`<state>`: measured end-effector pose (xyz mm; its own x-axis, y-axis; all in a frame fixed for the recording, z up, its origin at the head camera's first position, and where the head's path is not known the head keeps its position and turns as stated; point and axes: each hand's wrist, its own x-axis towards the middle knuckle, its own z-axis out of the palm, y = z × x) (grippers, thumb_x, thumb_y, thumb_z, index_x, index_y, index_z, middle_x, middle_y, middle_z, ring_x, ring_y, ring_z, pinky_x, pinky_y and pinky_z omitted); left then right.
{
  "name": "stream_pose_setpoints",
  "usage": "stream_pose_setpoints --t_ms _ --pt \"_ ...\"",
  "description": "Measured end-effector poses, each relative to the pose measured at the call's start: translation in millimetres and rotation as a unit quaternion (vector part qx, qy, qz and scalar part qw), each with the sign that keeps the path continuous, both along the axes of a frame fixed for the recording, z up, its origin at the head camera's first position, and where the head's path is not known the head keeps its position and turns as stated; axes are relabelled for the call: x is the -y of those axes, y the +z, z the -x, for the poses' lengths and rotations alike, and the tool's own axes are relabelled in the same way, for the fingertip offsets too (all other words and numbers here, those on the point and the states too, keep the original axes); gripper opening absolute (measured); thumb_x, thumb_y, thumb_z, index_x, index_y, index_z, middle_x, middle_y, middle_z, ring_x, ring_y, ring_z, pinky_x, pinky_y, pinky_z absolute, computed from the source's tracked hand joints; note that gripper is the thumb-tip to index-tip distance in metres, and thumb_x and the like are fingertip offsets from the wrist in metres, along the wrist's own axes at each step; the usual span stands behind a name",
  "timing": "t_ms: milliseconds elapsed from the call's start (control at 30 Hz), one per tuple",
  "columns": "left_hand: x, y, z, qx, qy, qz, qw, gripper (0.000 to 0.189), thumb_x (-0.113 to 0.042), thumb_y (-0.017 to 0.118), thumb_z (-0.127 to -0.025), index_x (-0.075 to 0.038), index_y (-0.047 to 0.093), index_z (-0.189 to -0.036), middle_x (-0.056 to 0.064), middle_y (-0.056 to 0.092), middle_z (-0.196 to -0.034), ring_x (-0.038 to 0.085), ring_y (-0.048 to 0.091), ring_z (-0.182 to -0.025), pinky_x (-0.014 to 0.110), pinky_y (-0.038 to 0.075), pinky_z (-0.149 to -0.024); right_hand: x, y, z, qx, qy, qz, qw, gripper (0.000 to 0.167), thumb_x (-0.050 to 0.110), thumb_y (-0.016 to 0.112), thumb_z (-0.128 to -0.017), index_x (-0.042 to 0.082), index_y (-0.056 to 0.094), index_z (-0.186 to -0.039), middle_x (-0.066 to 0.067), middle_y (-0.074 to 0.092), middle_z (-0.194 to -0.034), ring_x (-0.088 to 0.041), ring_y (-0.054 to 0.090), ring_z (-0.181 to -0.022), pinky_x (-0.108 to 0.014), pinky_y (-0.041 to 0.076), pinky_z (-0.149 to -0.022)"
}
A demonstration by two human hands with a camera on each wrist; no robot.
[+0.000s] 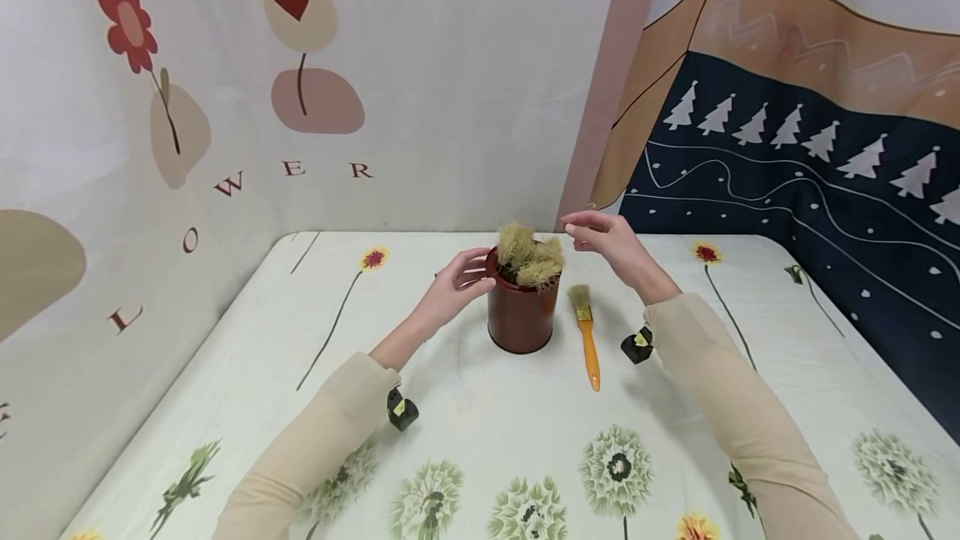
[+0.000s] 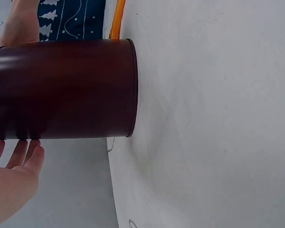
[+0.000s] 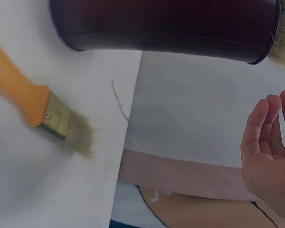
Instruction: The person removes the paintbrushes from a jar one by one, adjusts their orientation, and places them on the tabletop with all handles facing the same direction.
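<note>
Through the head camera I count one can [image 1: 521, 323], upright on the cloth-covered bench [image 1: 457, 440], one brush [image 1: 588, 348] lying just beside it, and at least two wiry, yellowish clumps [image 1: 516, 250] bulging from its mouth. My left wrist view misses the clumps, but shows the left hand's [image 1: 459, 280] loosely extended fingers [image 2: 19, 154] touching the can's smooth, glossy, reddish-brown cylindrical wall. Only my right wrist view brings up the brush's riveted metal ferrule [image 3: 56, 115] and frayed bristles [image 3: 80, 135]; there the right hand's [image 1: 606, 242] fingers are relaxed, gently bent and holding nothing, near the clumps.
</note>
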<state>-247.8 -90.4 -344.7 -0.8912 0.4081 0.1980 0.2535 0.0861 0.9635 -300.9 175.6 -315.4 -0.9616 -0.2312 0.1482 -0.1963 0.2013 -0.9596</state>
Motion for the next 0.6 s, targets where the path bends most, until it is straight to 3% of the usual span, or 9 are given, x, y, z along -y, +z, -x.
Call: stream_pose_setpoints --t_ms 200,600 --pt "-0.1 0.0 0.1 -0.004 0.001 0.002 1.0 0.049 -0.01 0.055 -0.088 -0.003 0.034 -0.132 0.017 0.04 -0.128 0.028 0.04 -0.116 0.036 0.038 -0.092 11 5.3 0.7 0.015 0.04 0.036 0.9984 0.035 0.015 0.056 -0.088 -0.005 0.052 -0.116 -0.015 0.05 -0.117 -0.025 0.046 -0.104 -0.039 0.038 -0.091" --pt "-1.0 1.3 -0.7 -0.003 0.001 0.004 1.0 0.049 -0.01 0.055 -0.088 -0.003 0.034 -0.132 0.017 0.04 -0.128 0.028 0.039 -0.116 0.036 0.037 -0.092 27 11.7 -0.9 -0.01 0.102 -0.002 0.9947 0.034 0.008 0.052 -0.088 -0.007 0.05 -0.118 -0.019 0.047 -0.122 -0.022 0.045 -0.105 -0.041 0.033 -0.092"
